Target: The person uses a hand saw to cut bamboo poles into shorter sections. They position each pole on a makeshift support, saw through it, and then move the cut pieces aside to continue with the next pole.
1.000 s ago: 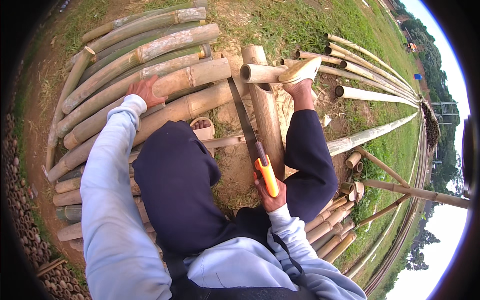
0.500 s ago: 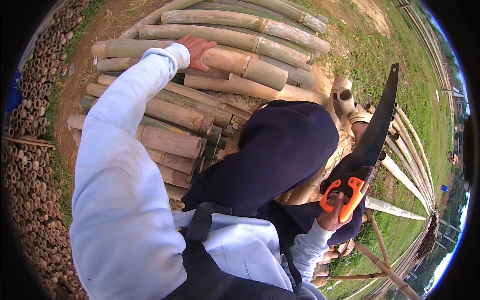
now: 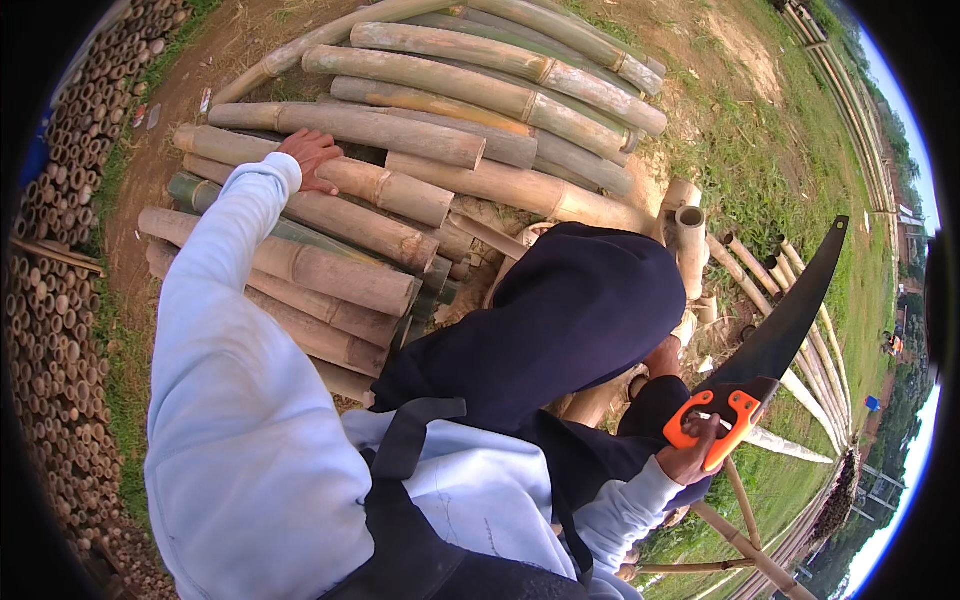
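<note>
My left hand (image 3: 312, 160) lies on a thick bamboo pole (image 3: 395, 192) in the pile to my left, its fingers spread over the top. Another cut pole (image 3: 400, 132) lies just beyond the hand. In my right hand (image 3: 688, 458) is a handsaw (image 3: 785, 325), gripped by its orange handle. The long dark blade points up and away to the far right, touching no bamboo. A bent knee in dark trousers (image 3: 590, 300) is between my two hands. It hides part of the ground and the bamboo beneath.
More cut poles (image 3: 480, 80) are laid side by side beyond the left hand. Near the blade stand short bamboo pieces (image 3: 690, 240), with long slender poles (image 3: 800, 270) behind. Stacked bamboo (image 3: 55, 340) shows its round ends at far left. Grass (image 3: 740, 120) borders the bare soil.
My left hand has moved left and nearer, and the pole under it appears to have shifted the same way. The saw in my right hand has tilted farther right and lower.
</note>
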The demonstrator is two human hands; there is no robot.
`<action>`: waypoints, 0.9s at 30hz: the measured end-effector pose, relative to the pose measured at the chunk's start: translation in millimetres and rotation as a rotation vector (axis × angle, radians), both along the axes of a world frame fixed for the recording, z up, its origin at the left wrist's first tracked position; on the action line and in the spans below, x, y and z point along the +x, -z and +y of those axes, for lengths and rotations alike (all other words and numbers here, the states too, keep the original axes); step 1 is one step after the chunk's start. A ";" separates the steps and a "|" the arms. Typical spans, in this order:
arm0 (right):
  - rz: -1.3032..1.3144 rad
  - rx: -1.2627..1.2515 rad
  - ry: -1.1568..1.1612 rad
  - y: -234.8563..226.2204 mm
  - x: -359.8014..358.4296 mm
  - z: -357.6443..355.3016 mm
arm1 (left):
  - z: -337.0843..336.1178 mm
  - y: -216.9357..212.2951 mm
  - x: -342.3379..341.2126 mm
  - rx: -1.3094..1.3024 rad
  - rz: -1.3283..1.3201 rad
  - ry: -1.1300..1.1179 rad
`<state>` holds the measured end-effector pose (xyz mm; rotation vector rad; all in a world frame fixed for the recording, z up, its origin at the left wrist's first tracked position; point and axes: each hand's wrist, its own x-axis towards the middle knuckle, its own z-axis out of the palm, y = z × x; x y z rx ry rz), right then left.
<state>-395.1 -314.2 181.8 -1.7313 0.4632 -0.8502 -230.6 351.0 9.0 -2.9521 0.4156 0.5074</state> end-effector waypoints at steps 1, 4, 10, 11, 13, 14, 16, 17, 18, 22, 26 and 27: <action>0.002 -0.001 -0.025 0.9 1.8 -2.0 | -0.6 -2.5 -1.1 -0.016 -0.018 -0.038; -0.015 0.069 -0.067 1.4 13.8 -10.9 | -8.4 -10.8 10.1 0.077 0.097 -0.052; -0.023 0.011 -0.084 -27.3 38.8 -42.1 | -79.7 -2.1 22.8 -0.172 -0.247 -0.016; -0.007 -0.024 -0.108 -34.5 41.1 -52.0 | -98.4 3.9 24.3 -0.223 -0.353 0.066; 0.032 -0.121 -0.074 -46.2 42.7 -74.3 | -160.8 1.4 29.6 -0.408 -0.443 0.192; 0.050 -0.135 -0.033 -53.1 45.3 -75.6 | -199.2 -1.9 28.2 -0.539 -0.419 0.227; 0.058 -0.184 -0.036 -52.7 48.5 -89.9 | -258.8 17.2 25.5 -0.633 -0.217 0.266; 0.058 -0.206 -0.043 -52.9 51.5 -98.1 | -286.2 32.1 23.4 -0.651 -0.103 0.253; 0.083 -0.192 -0.056 -54.4 51.6 -105.1 | -313.9 41.3 23.3 -0.601 -0.027 0.247; 0.049 -0.212 -0.025 -35.0 55.1 -121.6 | -364.0 98.8 36.7 -0.302 0.235 0.132; 0.033 -0.106 -0.001 -27.7 46.6 -121.3 | -364.3 96.2 51.1 -0.240 0.317 0.141; 0.020 -0.115 0.000 -26.7 45.1 -121.9 | -359.1 91.5 51.1 -0.259 0.286 0.174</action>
